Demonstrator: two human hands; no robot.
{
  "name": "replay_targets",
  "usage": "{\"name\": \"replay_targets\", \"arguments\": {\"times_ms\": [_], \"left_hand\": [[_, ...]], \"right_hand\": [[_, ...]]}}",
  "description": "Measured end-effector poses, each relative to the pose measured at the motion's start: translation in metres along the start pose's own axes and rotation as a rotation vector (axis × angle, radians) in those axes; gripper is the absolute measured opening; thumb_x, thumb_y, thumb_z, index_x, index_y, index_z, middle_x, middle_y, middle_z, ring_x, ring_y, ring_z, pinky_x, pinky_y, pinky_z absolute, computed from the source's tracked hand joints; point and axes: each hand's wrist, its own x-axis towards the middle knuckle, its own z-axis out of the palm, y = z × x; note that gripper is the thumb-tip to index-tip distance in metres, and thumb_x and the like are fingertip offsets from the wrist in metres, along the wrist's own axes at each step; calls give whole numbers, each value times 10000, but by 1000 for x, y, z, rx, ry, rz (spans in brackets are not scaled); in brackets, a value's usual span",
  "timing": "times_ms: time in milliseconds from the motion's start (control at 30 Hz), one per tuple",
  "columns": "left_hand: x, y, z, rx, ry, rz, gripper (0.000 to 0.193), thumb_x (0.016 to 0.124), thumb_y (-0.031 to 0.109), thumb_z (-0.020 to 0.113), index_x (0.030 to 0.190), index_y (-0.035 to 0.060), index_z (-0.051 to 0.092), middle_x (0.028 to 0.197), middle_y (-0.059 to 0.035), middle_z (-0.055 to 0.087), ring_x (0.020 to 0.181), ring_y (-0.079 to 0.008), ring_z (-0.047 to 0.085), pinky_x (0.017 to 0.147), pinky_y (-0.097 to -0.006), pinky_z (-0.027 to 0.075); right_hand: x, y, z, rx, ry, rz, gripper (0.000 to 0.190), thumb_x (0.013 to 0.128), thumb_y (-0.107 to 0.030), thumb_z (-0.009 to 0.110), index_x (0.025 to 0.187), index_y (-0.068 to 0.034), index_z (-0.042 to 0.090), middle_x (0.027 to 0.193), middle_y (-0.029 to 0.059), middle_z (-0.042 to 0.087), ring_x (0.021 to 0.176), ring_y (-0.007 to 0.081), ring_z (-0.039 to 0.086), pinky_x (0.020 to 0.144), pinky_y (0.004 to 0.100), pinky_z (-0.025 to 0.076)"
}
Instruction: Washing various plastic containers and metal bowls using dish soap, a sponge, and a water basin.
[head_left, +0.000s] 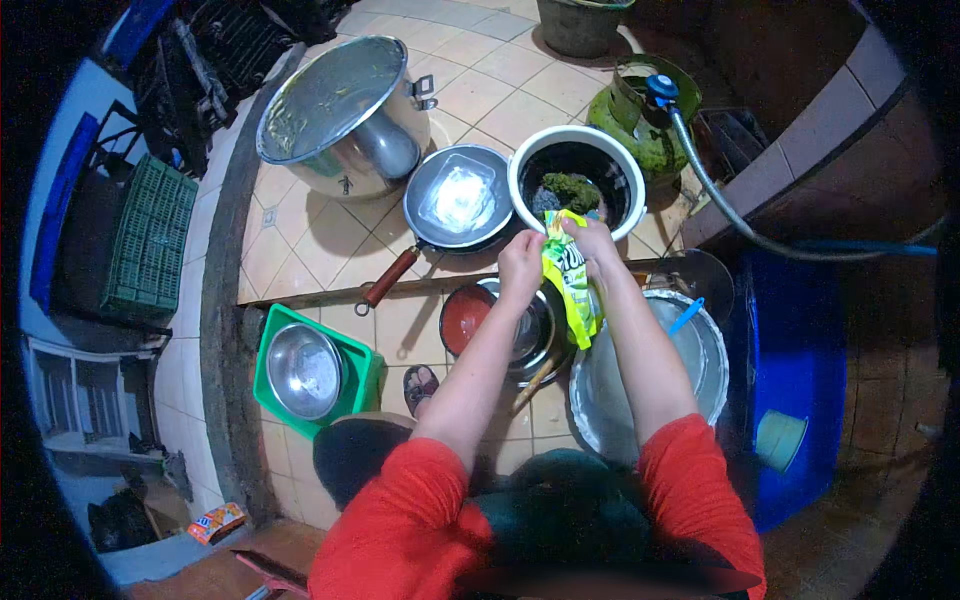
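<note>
A yellow-green plastic packet bearing writing is held between both hands at its upper end. My left hand pinches its left edge, and my right hand grips the top right side. The packet hangs down at the near rim of a white bucket with a dark inside. In that bucket lie a green scouring pad and a grey scrubber. To the left of the bucket rests a frying pan with a wooden handle. The packet's opening, if there is one, cannot be made out.
A large metal pot and a green gas cylinder with a hose stand on the tiled ledge. Below are a green basin holding a metal bowl, a red bowl, a wide metal basin and a blue tub.
</note>
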Motion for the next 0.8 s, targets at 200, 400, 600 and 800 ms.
{"name": "replay_targets", "arguments": {"times_ms": [200,400,600,800], "left_hand": [[11,17,4,-35,36,140,213,778,195,447,745,14,555,657,-156,555,622,-247,556,579,-322,412],[54,64,-10,-122,166,250,215,799,192,460,791,-6,542,699,-104,566,651,-150,523,610,-266,400],[94,105,-19,-296,271,380,172,809,151,450,799,5,541,730,-62,560,666,-109,500,619,-235,398],[100,90,-11,97,238,373,253,760,146,482,952,-20,476,904,-175,530,818,-272,520,717,-329,394]], "right_hand": [[7,-5,-23,-398,93,-267,392,767,-274,522,1015,26,473,977,137,527,862,180,501,729,286,394],[-28,1,-112,-644,33,-463,371,792,-314,471,967,12,492,914,112,543,859,171,503,766,266,371],[-135,104,-190,-1447,-448,32,503,691,-379,555,1040,-27,472,977,170,513,895,298,495,774,343,396],[-191,192,-203,-1756,-510,36,446,683,-273,521,1066,-49,467,1020,186,490,944,293,476,815,347,380]]}}
